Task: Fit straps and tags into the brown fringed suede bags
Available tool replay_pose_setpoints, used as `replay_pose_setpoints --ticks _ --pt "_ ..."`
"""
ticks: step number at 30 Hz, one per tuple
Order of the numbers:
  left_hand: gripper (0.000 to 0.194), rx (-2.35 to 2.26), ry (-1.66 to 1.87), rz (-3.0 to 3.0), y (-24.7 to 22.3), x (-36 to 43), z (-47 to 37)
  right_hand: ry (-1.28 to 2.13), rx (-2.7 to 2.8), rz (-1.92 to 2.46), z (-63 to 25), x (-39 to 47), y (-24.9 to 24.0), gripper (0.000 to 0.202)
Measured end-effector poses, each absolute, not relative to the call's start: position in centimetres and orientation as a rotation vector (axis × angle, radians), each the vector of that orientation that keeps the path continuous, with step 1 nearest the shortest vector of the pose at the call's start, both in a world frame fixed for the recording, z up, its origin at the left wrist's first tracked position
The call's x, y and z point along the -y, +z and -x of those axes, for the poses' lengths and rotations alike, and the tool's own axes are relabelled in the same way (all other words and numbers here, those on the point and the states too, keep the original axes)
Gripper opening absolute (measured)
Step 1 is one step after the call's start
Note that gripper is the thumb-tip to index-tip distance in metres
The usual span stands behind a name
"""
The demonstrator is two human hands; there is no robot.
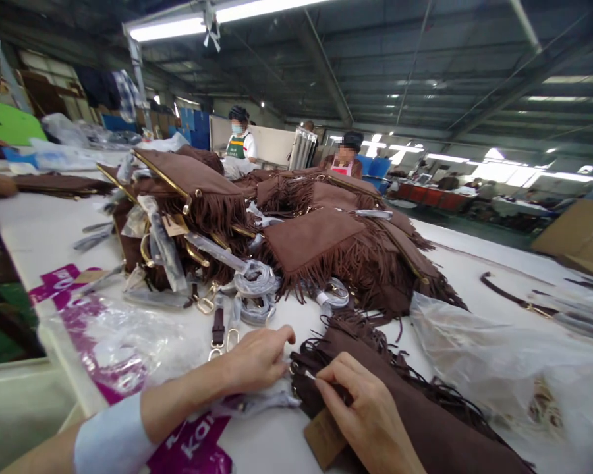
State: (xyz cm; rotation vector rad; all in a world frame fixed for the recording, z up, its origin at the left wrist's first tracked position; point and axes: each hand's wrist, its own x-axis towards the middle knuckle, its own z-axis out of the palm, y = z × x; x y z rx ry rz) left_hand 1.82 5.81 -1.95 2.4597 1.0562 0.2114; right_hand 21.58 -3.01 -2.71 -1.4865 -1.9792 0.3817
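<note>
A dark brown fringed bag [420,395] lies on the white table in front of me, its narrow end toward my hands. My right hand [360,401] pinches a small white piece [310,374] between thumb and fingers at that end, over a brown cardboard tag [325,436]. Just left of the bag's end is my left hand [263,355], its fingers curled; whatever they hold, if anything, is hidden. Below the left hand, clear plastic wrapping [261,401] rests on the table. Wrapped straps with gold-coloured rings [218,329] lie beyond the left hand.
Brown fringed bags [316,237] with wrapped straps are piled across the table [24,230]. Clear plastic bags [518,375] lie at right, and purple printed plastic [192,447] near the front edge. Two people [240,138] stand beyond; another person's arm shows at far left.
</note>
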Motion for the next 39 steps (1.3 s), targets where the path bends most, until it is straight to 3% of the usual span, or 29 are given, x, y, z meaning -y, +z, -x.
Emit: replay_pose_setpoints --ticks 5,11,17,25,39 --pt "0.026 -1.063 0.253 -2.526 -2.8 -5.6 -1.6 0.366 2.028 1.496 -20.5 2.6 -2.2 0.019" --pt "0.023 -1.151 0.266 -2.487 -2.9 -5.3 -1.4 0.686 2.117 1.389 -18.5 2.1 -1.2 0.017" --pt "0.023 -1.014 0.284 -2.288 -2.6 -5.8 -1.4 0.469 2.021 1.536 -19.5 0.8 -2.6 0.018" --pt "0.032 -0.857 0.31 -1.91 -3.2 -7.1 -1.3 0.423 2.027 1.53 -19.4 1.3 -2.3 0.017" --pt "0.004 -0.949 0.259 -2.004 -1.7 -6.9 -0.9 0.566 2.07 1.516 -19.0 0.4 0.0 0.019"
